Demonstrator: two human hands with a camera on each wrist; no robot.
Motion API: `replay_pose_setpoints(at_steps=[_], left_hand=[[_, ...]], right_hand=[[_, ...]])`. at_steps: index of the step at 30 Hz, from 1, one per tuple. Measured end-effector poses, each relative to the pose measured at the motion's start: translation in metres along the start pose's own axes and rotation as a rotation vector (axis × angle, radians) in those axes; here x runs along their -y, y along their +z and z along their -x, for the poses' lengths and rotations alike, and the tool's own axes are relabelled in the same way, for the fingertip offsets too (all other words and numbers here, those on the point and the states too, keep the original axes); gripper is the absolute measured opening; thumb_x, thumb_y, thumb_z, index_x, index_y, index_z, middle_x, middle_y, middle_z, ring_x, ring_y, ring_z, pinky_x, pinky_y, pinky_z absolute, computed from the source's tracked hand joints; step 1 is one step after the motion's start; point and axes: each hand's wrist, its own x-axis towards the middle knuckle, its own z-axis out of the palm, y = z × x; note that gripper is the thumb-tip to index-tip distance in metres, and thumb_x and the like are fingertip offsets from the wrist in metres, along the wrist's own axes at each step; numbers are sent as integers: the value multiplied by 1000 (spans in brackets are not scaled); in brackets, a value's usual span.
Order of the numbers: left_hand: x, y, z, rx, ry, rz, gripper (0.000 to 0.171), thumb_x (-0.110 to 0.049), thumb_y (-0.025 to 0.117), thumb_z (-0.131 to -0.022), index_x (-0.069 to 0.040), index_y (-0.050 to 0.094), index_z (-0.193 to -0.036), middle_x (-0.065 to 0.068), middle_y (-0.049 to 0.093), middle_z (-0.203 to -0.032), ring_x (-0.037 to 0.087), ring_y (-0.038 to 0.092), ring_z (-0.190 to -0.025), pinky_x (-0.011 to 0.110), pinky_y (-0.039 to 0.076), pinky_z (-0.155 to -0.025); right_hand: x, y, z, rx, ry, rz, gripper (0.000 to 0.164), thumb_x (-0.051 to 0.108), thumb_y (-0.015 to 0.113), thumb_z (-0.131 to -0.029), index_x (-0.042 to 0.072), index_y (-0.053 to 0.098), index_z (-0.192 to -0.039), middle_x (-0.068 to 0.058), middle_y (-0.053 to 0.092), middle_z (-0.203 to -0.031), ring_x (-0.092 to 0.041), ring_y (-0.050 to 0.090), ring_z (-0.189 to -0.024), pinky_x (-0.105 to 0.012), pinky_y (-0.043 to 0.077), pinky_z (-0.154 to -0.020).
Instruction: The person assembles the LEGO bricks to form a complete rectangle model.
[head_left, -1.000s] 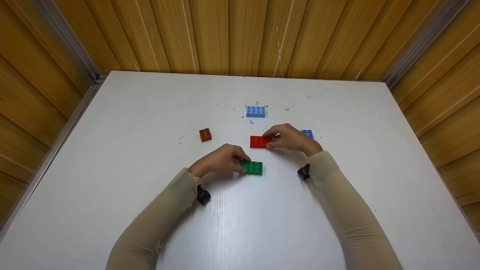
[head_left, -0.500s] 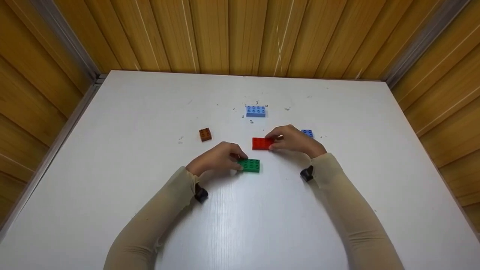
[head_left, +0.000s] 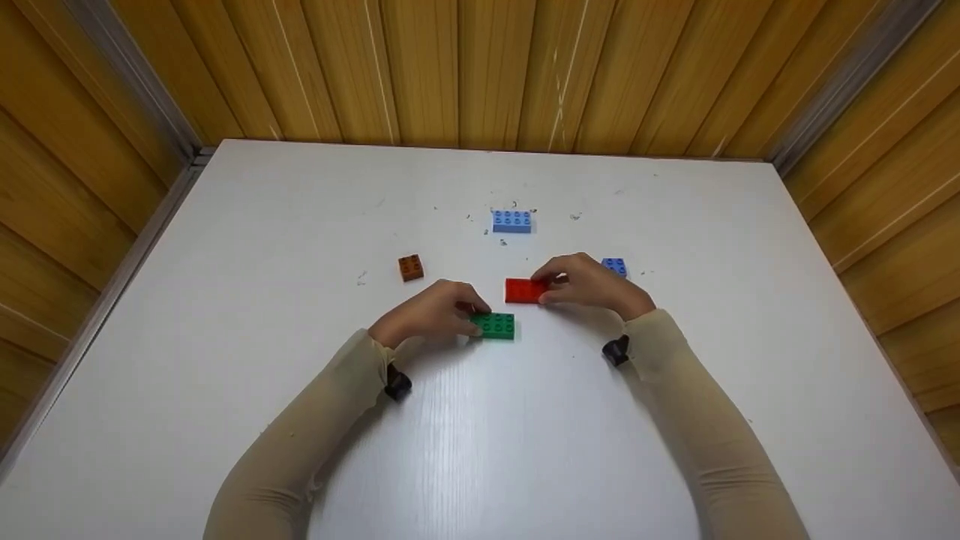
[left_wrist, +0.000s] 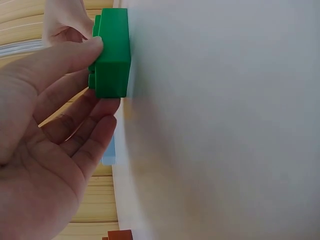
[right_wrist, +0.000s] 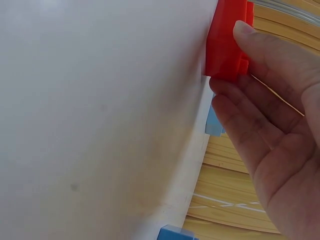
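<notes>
My left hand (head_left: pixel 435 311) pinches the left end of a green toy brick (head_left: pixel 496 326) between thumb and fingers; the brick's studs face up. In the left wrist view the thumb lies against the side of the green brick (left_wrist: pixel 114 55), close to the tabletop. Slightly farther back, my right hand (head_left: pixel 589 283) pinches the right end of a red toy brick (head_left: pixel 521 291). The right wrist view shows the thumb on the near side of the red brick (right_wrist: pixel 225 47). The two bricks are apart, the red one behind and to the right of the green.
A light blue brick (head_left: pixel 511 221) lies farther back on the white table (head_left: pixel 480 450). To the left is a small brown brick (head_left: pixel 410 268). A small blue brick (head_left: pixel 614 267) sits just behind the right hand. Wood-patterned walls (head_left: pixel 487 75) border the table.
The left hand has shifted slightly left and away with the green brick. The right hand has come slightly nearer and to the right with the red brick.
</notes>
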Motion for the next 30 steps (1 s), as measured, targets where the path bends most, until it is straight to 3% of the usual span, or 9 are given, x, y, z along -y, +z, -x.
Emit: replay_pose_setpoints(at_steps=[9,30], left_hand=[[1,-3,1,-15,-29,43,33,-9,74,-83,-9,70,-115,2,68,-113,17,60,-100,32,50,-93],[-1,-6,1,-27,-70,24,34,-11,75,-83,-11,70,-117,2,68,-114,16,61,-102,32,50,-96]], right_hand=[[0,0,4,9,28,-3,37,16,73,-85,10,67,-121,-8,65,-122,-25,58,-114,-42,45,-103],[-2,1,9,20,-35,49,38,15,73,-85,8,66,-122,-10,66,-121,-27,60,-113,-43,47,-101]])
